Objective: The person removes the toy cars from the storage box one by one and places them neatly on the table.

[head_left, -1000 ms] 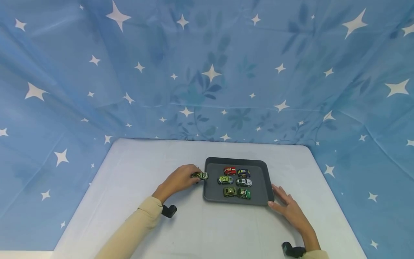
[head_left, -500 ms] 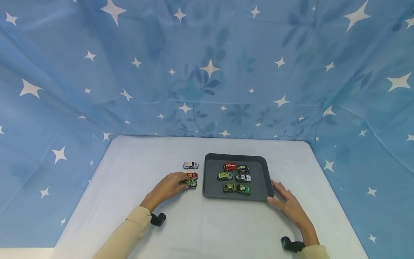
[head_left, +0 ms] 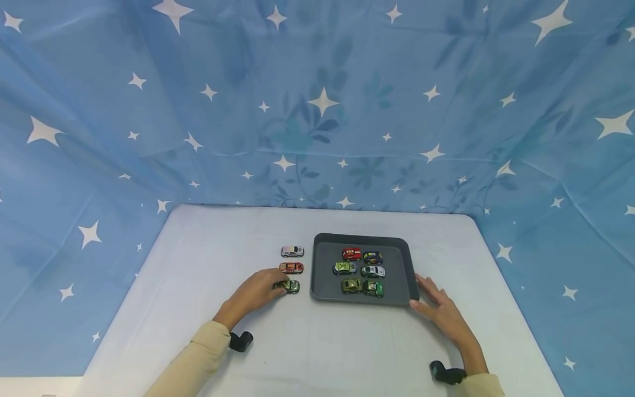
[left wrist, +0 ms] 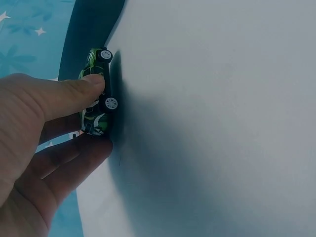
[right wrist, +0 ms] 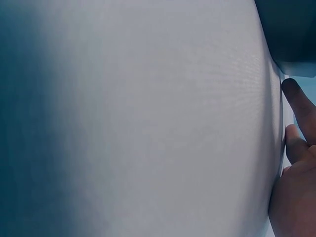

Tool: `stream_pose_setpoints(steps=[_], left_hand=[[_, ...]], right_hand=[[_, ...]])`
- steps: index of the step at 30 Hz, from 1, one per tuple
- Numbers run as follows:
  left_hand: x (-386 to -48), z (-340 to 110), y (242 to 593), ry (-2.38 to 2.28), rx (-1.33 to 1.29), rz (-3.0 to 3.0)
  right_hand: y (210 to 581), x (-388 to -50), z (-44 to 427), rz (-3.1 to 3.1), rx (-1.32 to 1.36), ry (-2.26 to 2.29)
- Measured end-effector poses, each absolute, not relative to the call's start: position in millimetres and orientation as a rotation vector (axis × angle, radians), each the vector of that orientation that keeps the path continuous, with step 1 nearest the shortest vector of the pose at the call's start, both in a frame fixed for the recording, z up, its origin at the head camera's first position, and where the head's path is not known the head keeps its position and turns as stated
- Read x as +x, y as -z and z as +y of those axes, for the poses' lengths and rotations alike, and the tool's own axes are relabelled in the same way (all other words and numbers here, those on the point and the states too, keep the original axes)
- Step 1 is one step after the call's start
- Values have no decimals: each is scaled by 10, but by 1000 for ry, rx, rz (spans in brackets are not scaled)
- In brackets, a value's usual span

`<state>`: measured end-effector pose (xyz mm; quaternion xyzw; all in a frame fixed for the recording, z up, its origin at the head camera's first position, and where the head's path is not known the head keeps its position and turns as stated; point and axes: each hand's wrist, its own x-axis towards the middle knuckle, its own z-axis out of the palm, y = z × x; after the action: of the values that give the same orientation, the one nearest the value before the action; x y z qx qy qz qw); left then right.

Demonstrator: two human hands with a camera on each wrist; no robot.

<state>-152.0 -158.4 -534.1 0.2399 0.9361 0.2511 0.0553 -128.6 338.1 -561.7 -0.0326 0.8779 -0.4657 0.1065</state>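
My left hand (head_left: 254, 293) pinches a green patterned toy car (head_left: 292, 286) left of the dark grey tray (head_left: 324, 292). In the left wrist view the thumb lies along the side of this green car (left wrist: 95, 111), whose wheels are at or close to the white surface. Just beyond it are an orange-red toy car (head_left: 291, 268) and a white toy car (head_left: 292, 251), one behind the other. My right hand (head_left: 444, 313) rests at the tray's near right corner, fingers spread and fairly straight. The right wrist view shows its fingers (right wrist: 298, 106) below the dark tray side (right wrist: 291, 34).
Inside the tray several toy cars stand in two columns, among them a red one (head_left: 351, 254), a white one (head_left: 373, 272) and a green one (head_left: 373, 289). A blue star-patterned cloth (head_left: 317, 110) hangs behind the white table (head_left: 347, 353).
My left hand has carried the green car from the tray's left rim to the table on the left, then slightly nearer, away from the orange-red car. My right hand has stayed at the tray corner.
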Motion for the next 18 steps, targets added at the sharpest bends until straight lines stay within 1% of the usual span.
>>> stream_pose_setpoints(steps=[7,18], left_hand=[[-1519,-1569,5321,-708,805,2863],[-1492,-1540,5369,-715,791,2863]], right_hand=[[5612,-1309,3390,2617,-125,1373],[5599,-1278,3375,2582,-83,1387]])
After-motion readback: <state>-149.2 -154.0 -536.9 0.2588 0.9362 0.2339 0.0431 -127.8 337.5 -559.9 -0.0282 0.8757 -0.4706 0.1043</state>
